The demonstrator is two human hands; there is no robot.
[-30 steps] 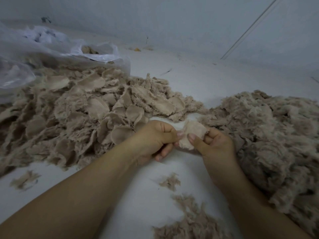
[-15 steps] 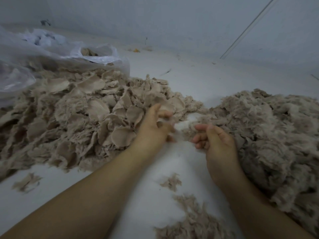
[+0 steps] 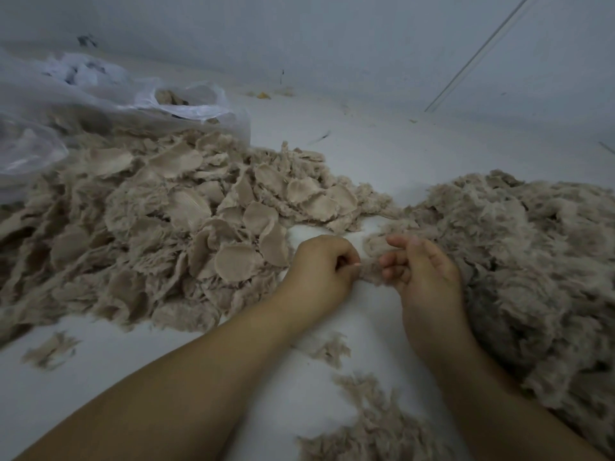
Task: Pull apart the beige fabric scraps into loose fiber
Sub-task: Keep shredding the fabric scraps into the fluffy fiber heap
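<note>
Now back together over the near white floor (image 3: pixel 332 154), left hand (image 3: pixel 321 266) and right hand (image 3: pixel 422 271) apparently pinching a fresh scrap (image 3: pixel 371 272) from the left heap (image 3: pixel 159 227), ready to tear.

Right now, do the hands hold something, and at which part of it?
Yes. Both hands hold one small beige scrap between them. The left hand pinches its left end and the right hand pinches its right end, above the white surface.
</note>
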